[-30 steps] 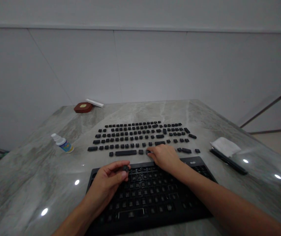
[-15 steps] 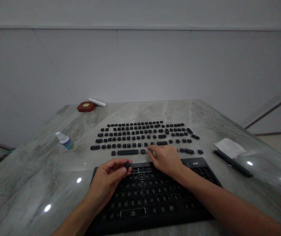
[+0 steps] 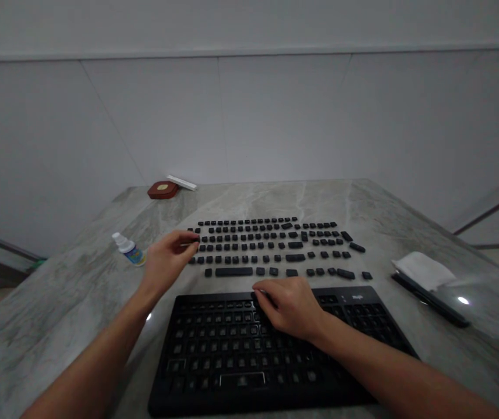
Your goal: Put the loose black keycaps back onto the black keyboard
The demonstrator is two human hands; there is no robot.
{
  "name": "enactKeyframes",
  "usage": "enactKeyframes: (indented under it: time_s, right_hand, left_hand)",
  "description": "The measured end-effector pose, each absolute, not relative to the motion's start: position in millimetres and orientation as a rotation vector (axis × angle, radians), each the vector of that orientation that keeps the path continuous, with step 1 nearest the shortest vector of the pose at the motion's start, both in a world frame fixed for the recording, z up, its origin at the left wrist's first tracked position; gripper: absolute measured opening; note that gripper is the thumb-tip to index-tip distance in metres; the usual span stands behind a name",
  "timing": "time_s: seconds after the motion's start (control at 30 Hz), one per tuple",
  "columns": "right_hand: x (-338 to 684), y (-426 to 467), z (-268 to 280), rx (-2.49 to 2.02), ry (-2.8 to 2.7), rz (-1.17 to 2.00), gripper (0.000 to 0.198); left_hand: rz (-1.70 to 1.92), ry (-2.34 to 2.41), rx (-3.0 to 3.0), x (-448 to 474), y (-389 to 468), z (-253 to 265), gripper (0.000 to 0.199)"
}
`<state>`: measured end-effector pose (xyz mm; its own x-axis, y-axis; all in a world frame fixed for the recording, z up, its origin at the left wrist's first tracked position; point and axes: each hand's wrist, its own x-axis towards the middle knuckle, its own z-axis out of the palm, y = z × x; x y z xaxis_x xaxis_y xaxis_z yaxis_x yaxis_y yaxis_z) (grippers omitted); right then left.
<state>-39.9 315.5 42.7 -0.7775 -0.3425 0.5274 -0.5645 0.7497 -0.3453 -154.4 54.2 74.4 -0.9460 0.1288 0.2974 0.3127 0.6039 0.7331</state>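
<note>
Keyboard (image 3: 260,349) beneath right hand (image 3: 290,305), possibly touching.

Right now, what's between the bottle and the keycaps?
Head view: the left hand, over the table. Its fingertips overlap the left end of the keycaps, right of the bottle.

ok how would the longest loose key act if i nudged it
The longest key would probably slide rather than tip, lying low and flat. The table looks glossy, suggesting little grip. Its slim shape hints the key's light.
</note>
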Motion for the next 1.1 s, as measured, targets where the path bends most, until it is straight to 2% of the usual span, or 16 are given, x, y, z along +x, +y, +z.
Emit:
enactKeyframes:
  time_s: [0.17, 0.43, 0.77, 1.1]
  right_hand:
    - [-40.7, 316.4, 43.1, 0.671, -2.496, 0.708, 0.019]
    - [-42.3, 317.6, 38.4, 0.64, -2.515, 0.757, 0.018]
    - [-39.3, 317.7, 41.9, 0.627, -2.525, 0.793, 0.019]
    - [-39.7, 318.1, 40.0, 0.592, -2.539, 0.782, 0.018]
  left_hand:
    - [-0.853, -2.759, -0.429, -230.3, 51.8, 72.9, 0.013]
    - [-0.493, -2.909, -0.525, -262.8, 54.7, 58.5, 0.014]
    - [-0.288, -2.983, -0.638, -267.4, 61.7, 52.8, 0.015]
    - [-0.322, -2.951, -0.658, -262.2, 62.5, 68.6, 0.009]
